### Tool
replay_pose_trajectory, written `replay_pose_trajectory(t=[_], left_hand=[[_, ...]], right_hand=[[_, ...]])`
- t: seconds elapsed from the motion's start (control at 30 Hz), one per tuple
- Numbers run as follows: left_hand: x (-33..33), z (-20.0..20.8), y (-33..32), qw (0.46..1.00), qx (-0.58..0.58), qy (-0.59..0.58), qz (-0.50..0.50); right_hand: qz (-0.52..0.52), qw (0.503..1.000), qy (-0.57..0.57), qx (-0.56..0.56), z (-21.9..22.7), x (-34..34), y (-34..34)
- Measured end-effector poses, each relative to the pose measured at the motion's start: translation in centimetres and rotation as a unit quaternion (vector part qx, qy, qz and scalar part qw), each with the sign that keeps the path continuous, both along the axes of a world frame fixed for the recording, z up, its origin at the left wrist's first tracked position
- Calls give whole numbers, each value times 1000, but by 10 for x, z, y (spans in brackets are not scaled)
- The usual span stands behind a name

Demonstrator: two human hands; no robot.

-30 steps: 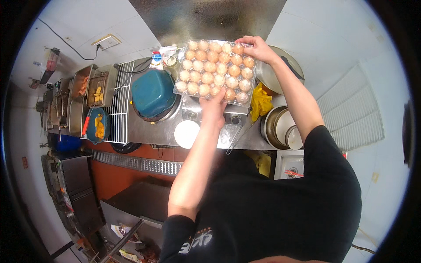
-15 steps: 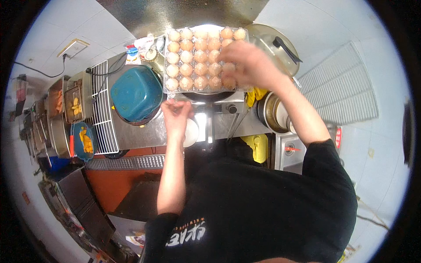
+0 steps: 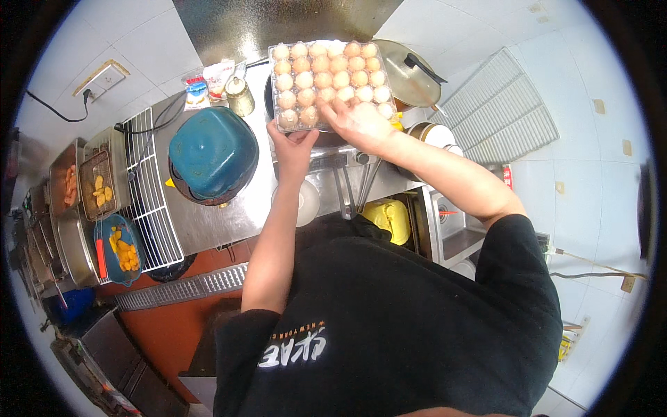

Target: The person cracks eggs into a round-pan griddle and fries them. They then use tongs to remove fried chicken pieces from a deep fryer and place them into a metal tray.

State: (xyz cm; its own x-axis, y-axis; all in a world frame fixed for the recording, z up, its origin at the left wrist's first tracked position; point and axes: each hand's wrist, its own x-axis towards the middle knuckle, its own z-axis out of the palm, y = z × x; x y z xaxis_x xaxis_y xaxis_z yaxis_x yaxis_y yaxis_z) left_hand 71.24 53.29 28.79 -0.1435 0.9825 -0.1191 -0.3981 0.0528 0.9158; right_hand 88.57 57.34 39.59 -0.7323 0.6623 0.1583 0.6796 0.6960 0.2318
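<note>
A clear plastic egg tray (image 3: pixel 321 78) filled with rows of brown eggs is held tilted over the stove. At its near left corner my left hand (image 3: pixel 292 147) grips the edge, thumb and fingers against the plastic. My right hand (image 3: pixel 363 126) reaches in from the right, with its fingertips over the eggs along the near edge. Those fingers are apart and partly stretched; whether they press on plastic or an egg I cannot tell. Under the tray, a dark pan (image 3: pixel 331 140) on the burner is mostly hidden.
Left of the tray stand a blue-green basin (image 3: pixel 214 153), a lidded jar (image 3: pixel 240 97) and a white wire rack (image 3: pixel 156 208). A white bowl (image 3: pixel 306 203) sits near the counter's front edge. A glass lid (image 3: pixel 410 76) and stacked pots (image 3: pixel 431 137) stand on the right.
My right hand has moved left and toward me, from the tray's right side to its near edge. My left hand has come up onto the near left corner. The view has shifted slightly.
</note>
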Motion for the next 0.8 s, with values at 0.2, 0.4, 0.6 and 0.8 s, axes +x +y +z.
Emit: replay_pose_trajectory(t=[0.2,0.4,0.6,0.8], left_hand=[[-4,2,-4,1000,17,0,-12],[6,-3,-6,999,14,-30,23],[9,-2,-11,998,26,32,41],[32,8,-11,996,-8,-48,72]], right_hand=[[-1,998,-13,67,-8,-9,-6],[-19,997,-53,46,-9,-13,-6],[-14,998,-63,-8,-7,-11,-11],[-20,993,-81,87,-15,-6,-10]])
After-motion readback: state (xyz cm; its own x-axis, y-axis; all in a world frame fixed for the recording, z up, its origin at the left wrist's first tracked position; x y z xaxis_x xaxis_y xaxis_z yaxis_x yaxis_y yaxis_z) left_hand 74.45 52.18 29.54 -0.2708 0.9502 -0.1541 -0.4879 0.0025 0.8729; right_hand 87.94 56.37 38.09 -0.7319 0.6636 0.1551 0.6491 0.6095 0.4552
